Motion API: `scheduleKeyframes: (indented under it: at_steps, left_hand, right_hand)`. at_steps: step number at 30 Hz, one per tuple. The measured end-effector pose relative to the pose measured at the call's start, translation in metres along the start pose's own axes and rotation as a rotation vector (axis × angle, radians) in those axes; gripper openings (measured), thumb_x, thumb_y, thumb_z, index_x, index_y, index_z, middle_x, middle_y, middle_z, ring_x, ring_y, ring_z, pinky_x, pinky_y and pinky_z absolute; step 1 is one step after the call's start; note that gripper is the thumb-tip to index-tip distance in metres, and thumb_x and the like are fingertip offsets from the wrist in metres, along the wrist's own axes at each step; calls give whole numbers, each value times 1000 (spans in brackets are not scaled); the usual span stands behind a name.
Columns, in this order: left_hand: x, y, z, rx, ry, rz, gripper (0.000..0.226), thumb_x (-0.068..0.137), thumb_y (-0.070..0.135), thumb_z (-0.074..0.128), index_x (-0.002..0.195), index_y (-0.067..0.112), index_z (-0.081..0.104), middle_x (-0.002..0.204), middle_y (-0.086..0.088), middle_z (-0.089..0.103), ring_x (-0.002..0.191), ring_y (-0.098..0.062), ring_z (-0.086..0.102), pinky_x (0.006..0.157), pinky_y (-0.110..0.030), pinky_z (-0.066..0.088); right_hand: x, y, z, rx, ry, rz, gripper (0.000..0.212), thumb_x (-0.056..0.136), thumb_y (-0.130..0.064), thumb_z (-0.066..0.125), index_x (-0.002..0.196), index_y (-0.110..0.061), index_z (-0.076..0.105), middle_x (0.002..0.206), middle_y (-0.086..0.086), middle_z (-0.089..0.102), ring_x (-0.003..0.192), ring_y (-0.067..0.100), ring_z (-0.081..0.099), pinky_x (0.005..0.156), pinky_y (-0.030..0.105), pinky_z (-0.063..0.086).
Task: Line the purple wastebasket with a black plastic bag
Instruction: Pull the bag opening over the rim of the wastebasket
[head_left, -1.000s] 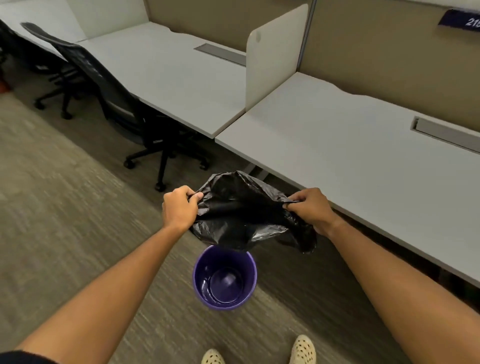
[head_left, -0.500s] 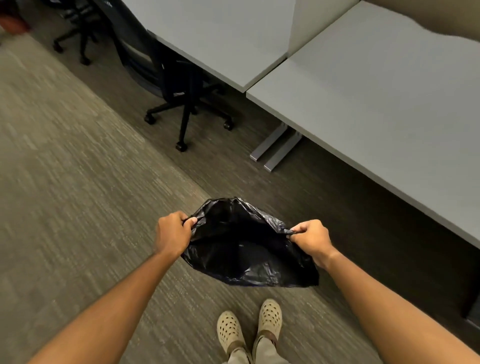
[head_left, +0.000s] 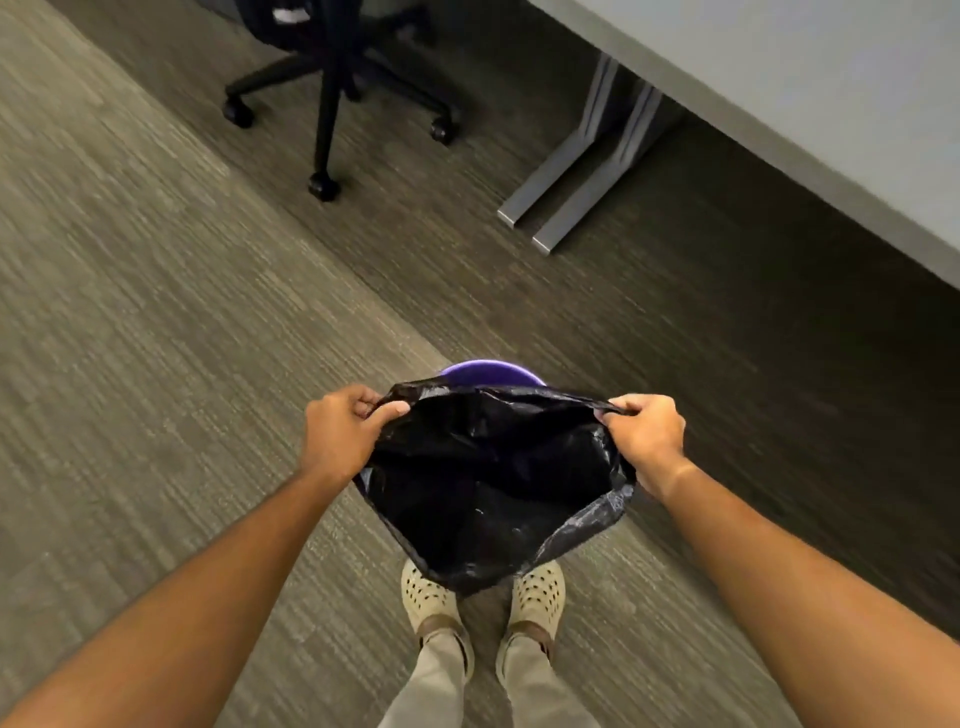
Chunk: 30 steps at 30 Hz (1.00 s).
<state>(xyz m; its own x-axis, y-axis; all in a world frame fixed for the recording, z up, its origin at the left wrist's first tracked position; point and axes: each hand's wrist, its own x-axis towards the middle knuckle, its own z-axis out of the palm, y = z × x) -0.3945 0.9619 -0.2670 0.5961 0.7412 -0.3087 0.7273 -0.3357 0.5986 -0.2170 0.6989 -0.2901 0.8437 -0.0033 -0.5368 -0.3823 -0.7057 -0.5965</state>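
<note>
From the head camera, looking steeply down, the person's two bare arms reach forward over grey-brown carpet (head_left: 156, 322) and hold a black plastic bag (head_left: 488, 488) stretched open between them. The left hand (head_left: 345, 434) is clenched on the bag's rim at about nine o'clock of the opening, thumb pressed over the gathered plastic; the right hand (head_left: 647, 434) grasps the rim at about three o'clock, its fingers curled around a bunched fold. The mouth of the bag gapes toward the camera, its far edge pulled fairly taut between the two fists and its near edge sagging low toward six o'clock, where it overlaps the toes of a pair of cream perforated clogs (head_left: 535, 592) worn with beige trousers (head_left: 436, 686). The purple wastebasket (head_left: 491, 373) stands on the floor at twelve o'clock of the bag, and only a thin arc of its rim shows above the far edge of the plastic (the rest is hidden behind the bag, so whether the plastic touches it cannot be told). Farther off, at eleven o'clock, stands the wheeled base of a black office chair (head_left: 332, 93), and at one to two o'clock a light grey desk (head_left: 831, 88) rests on grey metal legs (head_left: 587, 171).
</note>
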Motion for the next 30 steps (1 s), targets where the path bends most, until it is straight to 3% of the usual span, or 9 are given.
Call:
scheduleKeyframes:
  at_steps: [3, 5, 8, 12, 20, 23, 25, 27, 30]
  left_hand:
    - [24, -33, 28, 31, 4, 36, 34, 77, 36, 77, 58, 18, 57, 47, 9, 49, 48, -14, 50, 50, -17, 31]
    - [40, -53, 46, 49, 53, 40, 32, 82, 35, 73, 62, 13, 60, 50, 3, 51, 54, -21, 52, 53, -23, 26]
    - [66, -78, 73, 31, 111, -25, 33, 85, 37, 69, 70, 8, 63, 58, -4, 58, 58, -24, 54, 58, -33, 37]
    - [108, -100, 104, 23, 163, -55, 28, 85, 37, 69, 72, 13, 63, 62, -2, 57, 61, -21, 53, 57, -23, 29]
    - [175, -127, 156, -31, 153, -281, 29, 78, 35, 77, 65, 19, 56, 66, 1, 58, 69, -20, 58, 67, -30, 47]
    - [183, -138, 169, -9, 147, -355, 23, 75, 34, 80, 79, 18, 64, 83, -3, 63, 77, -19, 61, 73, -29, 51]
    - [187, -146, 174, -14, 151, -391, 29, 74, 31, 82, 88, 11, 67, 83, -2, 60, 80, -19, 60, 79, -33, 55]
    - [186, -152, 175, -76, 88, -427, 27, 74, 22, 82, 77, 8, 59, 81, -8, 61, 83, -22, 61, 84, -44, 57]
    - [176, -161, 176, -59, -94, -490, 37, 76, 15, 81, 95, -9, 60, 100, -31, 64, 95, -40, 65, 80, -50, 56]
  right_hand:
    - [34, 21, 29, 32, 46, -32, 3, 77, -18, 75, 77, -17, 77, 74, -2, 71, 80, 10, 64, 73, 28, 51]
    - [57, 35, 47, 55, 57, -47, 6, 78, -19, 73, 73, -17, 75, 70, -3, 68, 74, 8, 61, 68, 27, 49]
    - [93, 49, 70, 94, 81, -58, 11, 81, -26, 74, 72, -18, 73, 68, -4, 66, 71, 7, 57, 64, 29, 46]
    - [139, 54, 98, 130, 145, -64, 14, 81, -29, 74, 74, -16, 74, 67, -5, 64, 70, 6, 56, 65, 29, 47]
    - [210, 67, 149, 52, 94, 9, 19, 77, -33, 76, 88, -20, 67, 89, -1, 65, 79, 13, 62, 76, 26, 53]
    - [220, 82, 158, -59, 48, 53, 22, 79, -32, 75, 93, -19, 64, 90, 1, 62, 82, 16, 60, 76, 27, 52]
    - [222, 90, 158, -100, 31, 75, 18, 81, -28, 73, 79, -20, 57, 89, 3, 61, 83, 19, 60, 77, 29, 52]
    - [223, 99, 157, -117, -15, 123, 14, 82, -23, 71, 76, -17, 60, 92, 8, 64, 85, 23, 63, 79, 34, 54]
    - [216, 114, 154, -154, -140, 190, 10, 80, -14, 71, 81, -5, 66, 80, 12, 64, 78, 26, 63, 67, 35, 52]
